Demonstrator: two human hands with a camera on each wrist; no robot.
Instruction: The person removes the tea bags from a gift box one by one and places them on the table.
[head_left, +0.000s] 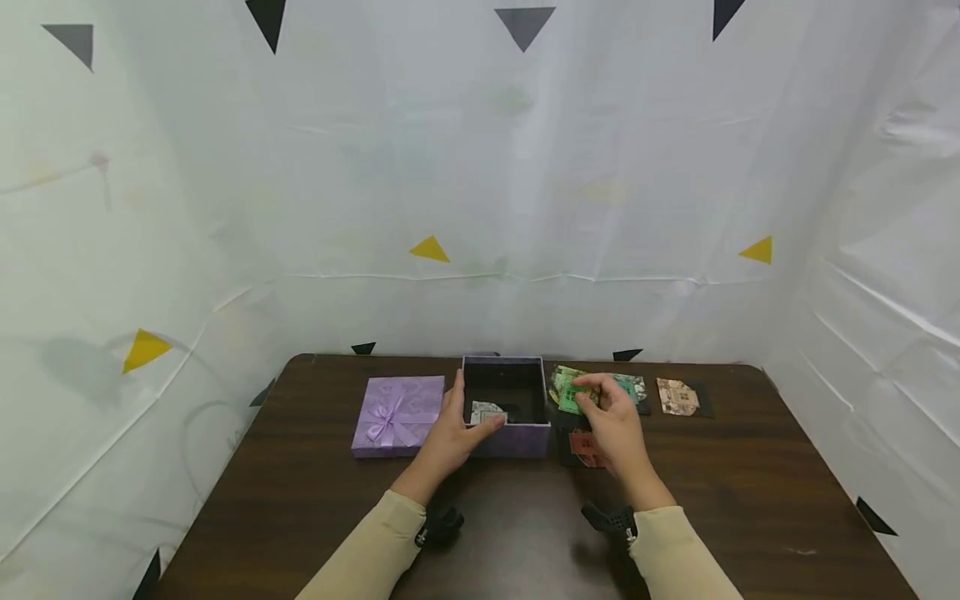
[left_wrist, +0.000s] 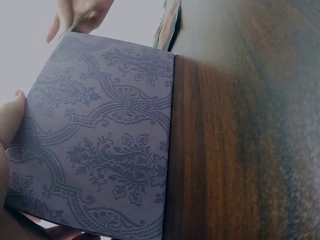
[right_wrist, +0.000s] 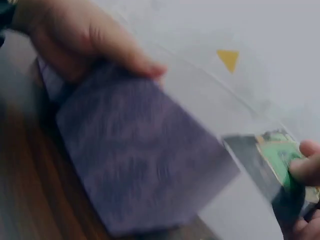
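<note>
A purple patterned box (head_left: 517,443) stands uncovered near the table's back edge, its inside dark. My left hand (head_left: 448,437) grips its left side, thumb over the front rim. Inside lies a grey-and-white paper piece (head_left: 486,410). To the right of the box, my right hand (head_left: 617,423) pinches a green card-like packet (head_left: 567,397) between thumb and fingers. The right wrist view shows this green packet (right_wrist: 278,159) with a dark backing beside the box (right_wrist: 145,150). In the left wrist view the box's embossed front wall (left_wrist: 110,130) fills much of the picture.
A purple lid (head_left: 396,408) with a ribbon bow lies left of the box. Right of it lie a red packet (head_left: 584,446), a teal one (head_left: 634,388) partly behind the right hand, and a beige one (head_left: 678,397). White sheeting (head_left: 517,317) rises behind the table.
</note>
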